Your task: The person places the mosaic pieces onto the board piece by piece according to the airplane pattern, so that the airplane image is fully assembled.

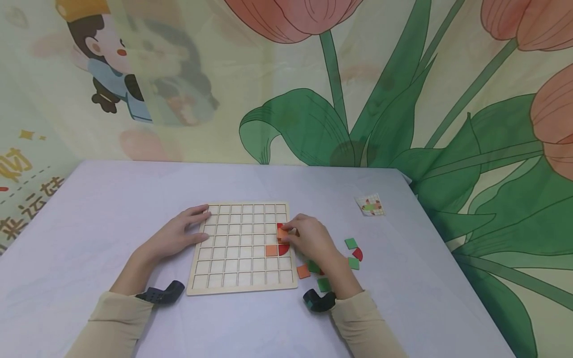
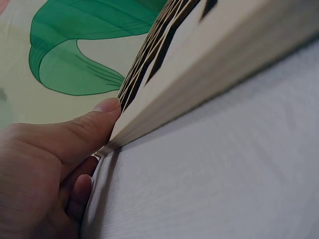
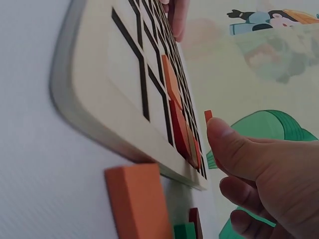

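Well to the left of the left hand (image 1: 179,229), the printed backdrop (image 1: 36,107) bears slanting Chinese text: brown lettering (image 1: 31,208) reading 来运转, cut off at the view's edge, and, above a dashed line (image 1: 23,187), a yellow character (image 1: 15,164), apparently 财.

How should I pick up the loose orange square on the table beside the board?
Try pinching the orange square by its near and far edges, coming from above. It lies flat and its sides look thick enough to grip. The board sits close on its left and a green piece on its right.
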Tool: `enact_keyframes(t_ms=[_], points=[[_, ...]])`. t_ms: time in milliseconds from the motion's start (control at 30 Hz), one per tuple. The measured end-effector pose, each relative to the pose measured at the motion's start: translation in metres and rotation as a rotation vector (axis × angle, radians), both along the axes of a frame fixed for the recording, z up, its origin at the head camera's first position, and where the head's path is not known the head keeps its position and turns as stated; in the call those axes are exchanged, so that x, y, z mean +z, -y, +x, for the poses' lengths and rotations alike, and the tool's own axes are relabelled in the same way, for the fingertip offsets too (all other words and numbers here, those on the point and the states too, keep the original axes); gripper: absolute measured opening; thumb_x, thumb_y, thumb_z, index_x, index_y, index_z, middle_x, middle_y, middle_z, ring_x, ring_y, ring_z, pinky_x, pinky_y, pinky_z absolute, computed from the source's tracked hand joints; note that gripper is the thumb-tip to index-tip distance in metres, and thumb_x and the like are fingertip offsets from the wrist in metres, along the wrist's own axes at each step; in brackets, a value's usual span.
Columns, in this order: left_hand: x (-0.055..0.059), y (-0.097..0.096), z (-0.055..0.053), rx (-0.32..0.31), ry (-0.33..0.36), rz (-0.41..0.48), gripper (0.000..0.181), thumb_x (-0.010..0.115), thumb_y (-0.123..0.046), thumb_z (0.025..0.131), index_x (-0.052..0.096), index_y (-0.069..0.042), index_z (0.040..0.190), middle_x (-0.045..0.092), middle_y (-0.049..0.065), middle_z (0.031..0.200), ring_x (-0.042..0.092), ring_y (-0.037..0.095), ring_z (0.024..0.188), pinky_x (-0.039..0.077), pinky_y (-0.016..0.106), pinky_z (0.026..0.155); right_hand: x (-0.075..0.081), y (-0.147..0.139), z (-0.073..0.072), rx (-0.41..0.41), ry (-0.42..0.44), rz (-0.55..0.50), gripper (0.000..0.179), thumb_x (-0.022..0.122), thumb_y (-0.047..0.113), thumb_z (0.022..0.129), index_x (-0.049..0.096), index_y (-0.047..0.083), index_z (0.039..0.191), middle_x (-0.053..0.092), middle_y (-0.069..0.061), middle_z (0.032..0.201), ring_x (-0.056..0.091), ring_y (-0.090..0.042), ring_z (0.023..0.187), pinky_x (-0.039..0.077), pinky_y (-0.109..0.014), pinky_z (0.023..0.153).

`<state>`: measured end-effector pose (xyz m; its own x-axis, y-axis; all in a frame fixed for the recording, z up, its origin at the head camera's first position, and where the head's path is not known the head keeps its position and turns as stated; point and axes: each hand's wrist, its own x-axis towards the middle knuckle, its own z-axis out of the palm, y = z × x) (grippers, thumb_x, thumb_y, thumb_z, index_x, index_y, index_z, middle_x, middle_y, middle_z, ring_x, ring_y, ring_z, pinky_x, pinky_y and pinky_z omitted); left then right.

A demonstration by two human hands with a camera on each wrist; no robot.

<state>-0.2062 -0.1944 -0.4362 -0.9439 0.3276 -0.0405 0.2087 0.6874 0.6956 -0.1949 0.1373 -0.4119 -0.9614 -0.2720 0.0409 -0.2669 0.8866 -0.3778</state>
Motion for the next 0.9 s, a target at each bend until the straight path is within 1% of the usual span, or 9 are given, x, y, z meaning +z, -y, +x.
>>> enact_keyframes(t_ms=[100, 233, 400, 667, 900], points=[[0.000, 0.000, 0.000, -0.004, 0.000, 0.004, 0.067, 0.068, -0.027, 0.087, 0.041, -0.002, 0.142, 0.023, 0.012, 0.157, 0.013, 0.041, 0.145, 0.014, 0.061, 0.114, -0.002, 0.003, 0.001, 0.033, -0.025, -0.001, 0.034, 0.074, 0.036, 0.080, 0.073, 0.018, 0.109, 0.066, 0.004, 0.100, 0.056, -0.009, 0.079, 0.049, -0.020, 0.066], [0.000, 0.001, 0.000, -0.004, 0.000, 0.005, 0.067, 0.068, -0.027, 0.087, 0.041, -0.002, 0.142, 0.022, 0.012, 0.157, 0.013, 0.041, 0.145, 0.014, 0.061, 0.114, -0.004, 0.007, 0.004, 0.074, -0.047, -0.008, 0.033, 0.074, 0.035, 0.080, 0.073, 0.017, 0.108, 0.066, 0.004, 0.103, 0.060, -0.012, 0.087, 0.053, -0.025, 0.075], [0.000, 0.001, -0.001, -0.004, 0.001, -0.001, 0.067, 0.068, -0.027, 0.087, 0.041, -0.002, 0.142, 0.023, 0.012, 0.157, 0.013, 0.041, 0.145, 0.014, 0.061, 0.114, -0.007, 0.009, 0.006, 0.100, -0.066, -0.026, 0.033, 0.075, 0.033, 0.080, 0.073, 0.017, 0.109, 0.066, 0.004, 0.105, 0.062, -0.013, 0.095, 0.054, -0.029, 0.083], [0.000, 0.000, -0.001, -0.004, -0.006, -0.009, 0.066, 0.067, -0.027, 0.087, 0.041, -0.002, 0.142, 0.023, 0.012, 0.157, 0.014, 0.041, 0.145, 0.014, 0.061, 0.115, -0.014, 0.012, 0.006, 0.112, -0.101, -0.025, 0.032, 0.074, 0.031, 0.081, 0.073, 0.017, 0.109, 0.065, 0.005, 0.103, 0.058, -0.012, 0.092, 0.054, -0.027, 0.084], [0.001, 0.000, 0.000, -0.005, -0.001, -0.007, 0.067, 0.067, -0.028, 0.087, 0.041, -0.002, 0.142, 0.023, 0.012, 0.157, 0.014, 0.041, 0.145, 0.015, 0.061, 0.114, -0.016, 0.012, 0.006, 0.123, -0.125, -0.033, 0.029, 0.073, 0.029, 0.082, 0.073, 0.016, 0.108, 0.064, 0.004, 0.102, 0.058, -0.012, 0.092, 0.054, -0.026, 0.084]])
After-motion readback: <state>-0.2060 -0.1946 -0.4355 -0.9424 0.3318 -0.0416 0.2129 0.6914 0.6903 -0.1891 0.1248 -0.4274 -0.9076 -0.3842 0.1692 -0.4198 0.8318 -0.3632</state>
